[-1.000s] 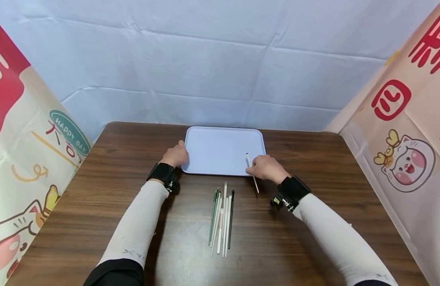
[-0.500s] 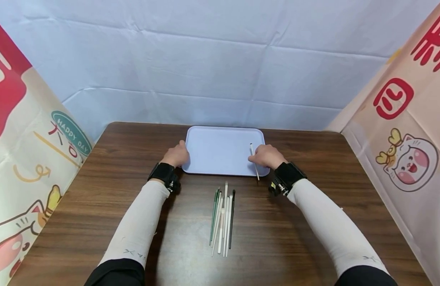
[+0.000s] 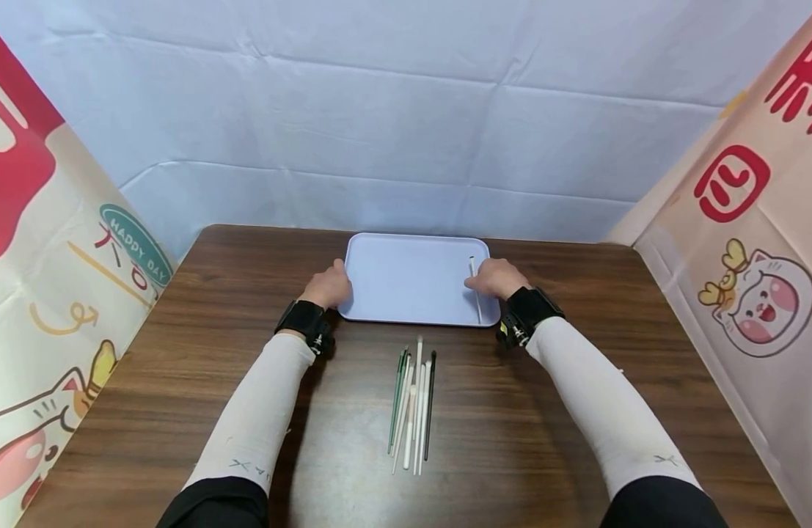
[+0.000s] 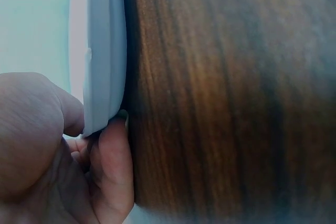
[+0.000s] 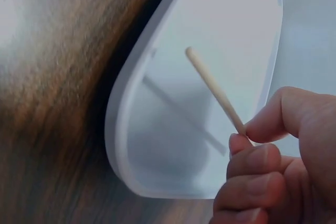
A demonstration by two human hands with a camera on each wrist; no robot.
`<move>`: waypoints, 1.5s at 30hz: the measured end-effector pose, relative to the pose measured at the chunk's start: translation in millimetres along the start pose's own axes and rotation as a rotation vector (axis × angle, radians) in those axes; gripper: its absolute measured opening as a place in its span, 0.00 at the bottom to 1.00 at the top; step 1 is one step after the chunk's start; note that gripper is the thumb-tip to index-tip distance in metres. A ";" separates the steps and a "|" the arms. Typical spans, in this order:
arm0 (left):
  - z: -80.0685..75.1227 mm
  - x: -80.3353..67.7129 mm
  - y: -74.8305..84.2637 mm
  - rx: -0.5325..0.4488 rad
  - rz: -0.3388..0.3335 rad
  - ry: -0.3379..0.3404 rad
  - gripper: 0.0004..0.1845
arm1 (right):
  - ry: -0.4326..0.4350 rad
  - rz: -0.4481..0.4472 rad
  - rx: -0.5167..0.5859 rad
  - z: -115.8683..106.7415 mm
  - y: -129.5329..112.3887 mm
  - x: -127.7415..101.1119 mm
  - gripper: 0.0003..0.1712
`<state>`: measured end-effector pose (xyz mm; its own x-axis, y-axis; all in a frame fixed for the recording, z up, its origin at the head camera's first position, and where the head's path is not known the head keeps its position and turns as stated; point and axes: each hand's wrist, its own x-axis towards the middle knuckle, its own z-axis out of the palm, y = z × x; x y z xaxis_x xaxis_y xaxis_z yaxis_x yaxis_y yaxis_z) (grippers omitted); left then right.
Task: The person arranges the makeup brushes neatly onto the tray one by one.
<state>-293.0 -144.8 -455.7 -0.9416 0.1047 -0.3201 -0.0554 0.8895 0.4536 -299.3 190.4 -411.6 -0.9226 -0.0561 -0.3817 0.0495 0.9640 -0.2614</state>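
Note:
A pale blue tray [image 3: 406, 253] lies at the far middle of the brown table. My left hand [image 3: 328, 287] grips the tray's left edge [image 4: 105, 77], thumb on top and a finger under the rim. My right hand [image 3: 497, 279] pinches a thin white stick [image 3: 475, 290] over the tray's right side; its pale tip [image 5: 210, 82] hangs just above the tray floor [image 5: 173, 129]. A bundle of several thin sticks [image 3: 412, 400], white, green and black, lies on the table in front of the tray.
The wooden table [image 3: 181, 352] is walled in by a white cloth backdrop [image 3: 406, 125] and printed banners at left [image 3: 56, 242] and right [image 3: 755, 242]. Black wrist bands [image 3: 528, 312] sit on both white-sleeved arms.
My right hand has carried the white stick from the tray's near right corner forward, so it now lies over the tray's right side. The left hand has stayed on the tray's edge.

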 end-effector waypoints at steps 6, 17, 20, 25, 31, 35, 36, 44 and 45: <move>-0.8 0.0 1.3 0.004 -0.005 -0.006 0.29 | 0.022 0.031 0.012 -0.5 3.7 6.4 0.21; -0.7 -2.3 3.6 0.020 0.001 0.008 0.27 | 0.044 0.054 0.010 -0.1 8.3 14.6 0.20; -1.4 -3.1 3.3 0.023 0.009 0.010 0.27 | 0.056 0.054 0.002 0.4 8.5 16.4 0.19; -2.5 -4.7 3.3 0.024 0.012 0.019 0.26 | 0.062 0.054 -0.002 2.3 8.9 18.8 0.20; -3.0 -4.3 2.9 0.030 0.013 0.018 0.24 | 0.061 0.073 -0.011 5.7 10.2 23.3 0.21; -2.4 -3.7 2.6 0.025 0.011 0.018 0.23 | 0.071 0.079 -0.020 7.5 11.5 25.3 0.21; -2.3 -3.7 2.6 0.023 0.010 0.020 0.23 | 0.073 0.079 -0.021 7.7 11.4 25.4 0.20; -1.6 -1.8 1.8 0.017 0.009 0.023 0.21 | 0.085 0.092 -0.027 8.3 11.2 26.6 0.17; -2.0 -1.7 1.7 0.018 0.012 0.023 0.21 | 0.087 0.092 -0.027 8.5 11.7 27.3 0.17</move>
<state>-292.2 -144.4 -452.8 -0.9497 0.1049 -0.2952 -0.0385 0.8961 0.4422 -320.7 197.9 -432.7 -0.9443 0.0549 -0.3245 0.1267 0.9706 -0.2045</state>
